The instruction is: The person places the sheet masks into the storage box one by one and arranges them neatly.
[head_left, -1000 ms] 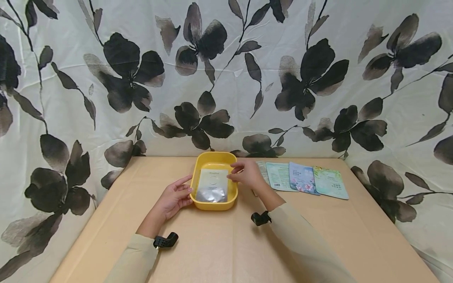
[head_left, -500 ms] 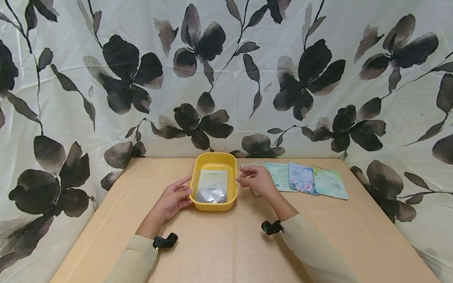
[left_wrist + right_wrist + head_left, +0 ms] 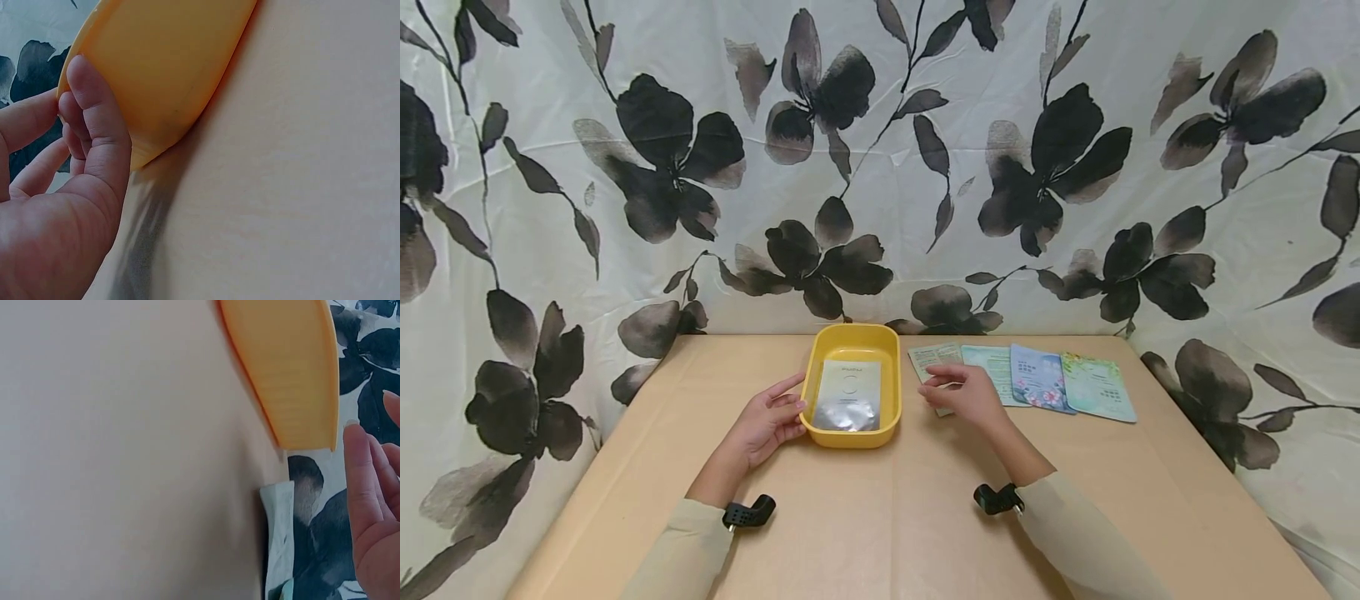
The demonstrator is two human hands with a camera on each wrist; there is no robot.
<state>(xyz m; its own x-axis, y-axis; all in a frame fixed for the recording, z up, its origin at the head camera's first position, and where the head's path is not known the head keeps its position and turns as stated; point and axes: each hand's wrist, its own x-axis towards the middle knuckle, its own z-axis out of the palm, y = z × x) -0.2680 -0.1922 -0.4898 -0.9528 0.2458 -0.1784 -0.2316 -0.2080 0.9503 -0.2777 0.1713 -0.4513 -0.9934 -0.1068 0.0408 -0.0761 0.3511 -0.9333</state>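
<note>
A yellow tray (image 3: 853,439) sits on the table at the back, with a flat white-and-silver sachet (image 3: 848,392) lying in it. My left hand (image 3: 767,425) stands at the tray's left side, its fingertips touching the rim and outer wall; the left wrist view shows the fingers (image 3: 103,125) against the yellow plastic. Holding nothing, my right hand (image 3: 968,396) has its fingers loosely bent above the leftmost of several flat sachets, a pale green one (image 3: 934,358) that it partly covers. In the right wrist view that hand (image 3: 378,506) is apart from the tray.
A mint sachet (image 3: 988,364), a blue floral one (image 3: 1037,379) and a yellow-green one (image 3: 1097,387) lie overlapping in a row at the back right. Behind the tan table (image 3: 857,525) hangs a white cloth (image 3: 917,217) with dark flowers.
My right hand has drawn back from the tray's right rim and moved right, over the leftmost sachet of the row. The left hand and the tray have stayed in place.
</note>
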